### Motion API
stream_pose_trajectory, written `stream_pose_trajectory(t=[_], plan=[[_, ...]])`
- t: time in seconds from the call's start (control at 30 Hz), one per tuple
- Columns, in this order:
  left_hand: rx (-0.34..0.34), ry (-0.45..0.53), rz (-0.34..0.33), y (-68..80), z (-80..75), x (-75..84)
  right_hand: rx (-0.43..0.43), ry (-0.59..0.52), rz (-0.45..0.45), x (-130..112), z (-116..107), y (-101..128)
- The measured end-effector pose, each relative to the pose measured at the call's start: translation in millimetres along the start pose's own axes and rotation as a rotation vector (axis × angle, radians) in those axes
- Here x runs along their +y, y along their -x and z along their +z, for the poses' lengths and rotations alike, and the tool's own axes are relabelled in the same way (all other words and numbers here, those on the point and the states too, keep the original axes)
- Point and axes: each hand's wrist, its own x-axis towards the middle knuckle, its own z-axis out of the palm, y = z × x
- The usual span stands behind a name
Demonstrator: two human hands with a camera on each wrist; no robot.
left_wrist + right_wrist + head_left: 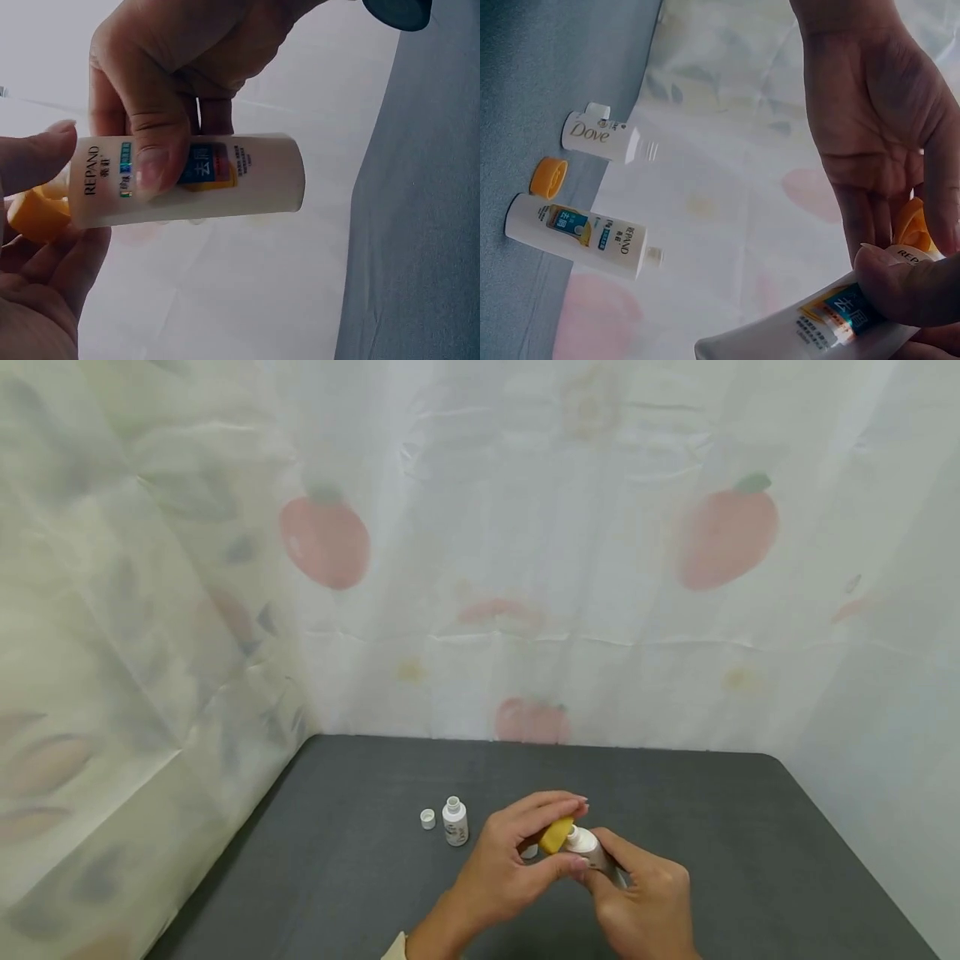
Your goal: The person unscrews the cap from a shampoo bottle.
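My left hand [502, 864] holds a yellow-orange flip-style cap [555, 835] between thumb and fingers. The cap sits tilted beside the neck of a white REPAND bottle [262, 176]; whether they touch, I cannot tell. My right hand [648, 893] grips that bottle round its body, its thumb over the label. In the head view the bottle leans with its neck toward the left hand. A second white REPAND bottle [585, 236] stands uncapped, with an orange cap [547, 178] beside it; in the head view the left hand mostly hides them.
An uncapped white Dove bottle [455, 825] stands left of the hands on the dark grey table [360, 860]. Its small white cap [427, 819] lies just left of it. A pale fruit-patterned curtain [600, 610] hangs behind and beside the table.
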Motion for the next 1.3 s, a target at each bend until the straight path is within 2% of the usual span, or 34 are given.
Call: stream_pose_trajectory(t=[0.2, 0.43, 0.53, 0.67, 0.9, 0.93, 1.03, 1.3], plan=[[-0.099, -0.101, -0.006, -1.1, -5.9, 2.4, -0.014, 0.014, 0.035, 2.4, -0.1, -0.1], [-0.234, -0.210, -0.076, -4.2, -18.0, 6.9, -0.011, 0.019, 0.059, 3.5, -0.1, -1.6], [-0.245, -0.257, -0.044, -5.5, -20.0, 7.0, -0.009, 0.011, 0.050, 3.6, -0.1, -2.7], [-0.201, -0.275, -0.012, -3.2, -19.4, 5.0, -0.017, 0.009, 0.057, 2.8, -0.1, -2.7], [-0.032, -0.252, 0.171, -2.0, -16.2, -10.5, -0.056, 0.005, 0.105, -1.7, -1.5, -2.4], [-0.018, -0.251, 0.177, -2.0, -16.2, -11.5, -0.062, -0.002, 0.115, -2.3, -1.8, -2.5], [0.007, -0.242, 0.130, -0.2, -15.9, -12.2, -0.083, -0.018, 0.151, -3.8, -2.7, -2.9], [0.070, -0.071, -0.104, 6.1, -14.9, -13.6, -0.129, -0.042, 0.219, -0.7, -2.5, -4.3]])
